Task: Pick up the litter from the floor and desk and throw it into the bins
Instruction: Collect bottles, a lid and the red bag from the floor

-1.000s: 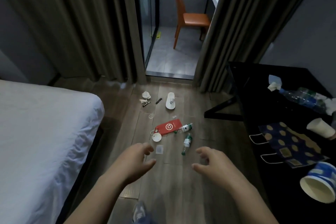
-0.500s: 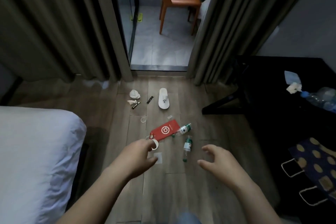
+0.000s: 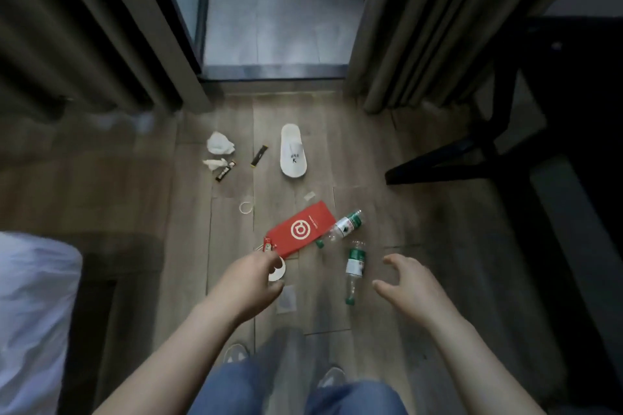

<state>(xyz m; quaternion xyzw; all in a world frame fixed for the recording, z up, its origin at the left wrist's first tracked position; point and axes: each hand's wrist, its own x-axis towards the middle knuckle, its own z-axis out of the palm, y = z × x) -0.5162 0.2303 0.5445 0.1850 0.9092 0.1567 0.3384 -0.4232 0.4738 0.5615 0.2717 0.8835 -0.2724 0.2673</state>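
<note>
Head view looks down on a wooden floor (image 3: 421,219) strewn with litter. The left hand (image 3: 251,280) reaches out with fingers loosely curled and thumb apart, gripping nothing that shows. Its fingertips sit over the edge of a white round lid (image 3: 277,273), just beside the near corner of a red paper sleeve (image 3: 301,232). The right hand (image 3: 409,286) hangs spread and empty, just right of a green-labelled bottle (image 3: 354,268) lying on its side. A second bottle (image 3: 344,225) lies against the red sleeve's right edge, and a clear wrapper (image 3: 287,298) lies by the left thumb. Farther off, toward the curtains (image 3: 404,27), lie a white slipper (image 3: 293,152), a black sachet (image 3: 226,172), a black stick packet (image 3: 259,156), crumpled tissue (image 3: 219,142) and a white ring (image 3: 246,207). A white bed corner (image 3: 33,313) shows at left.
</note>
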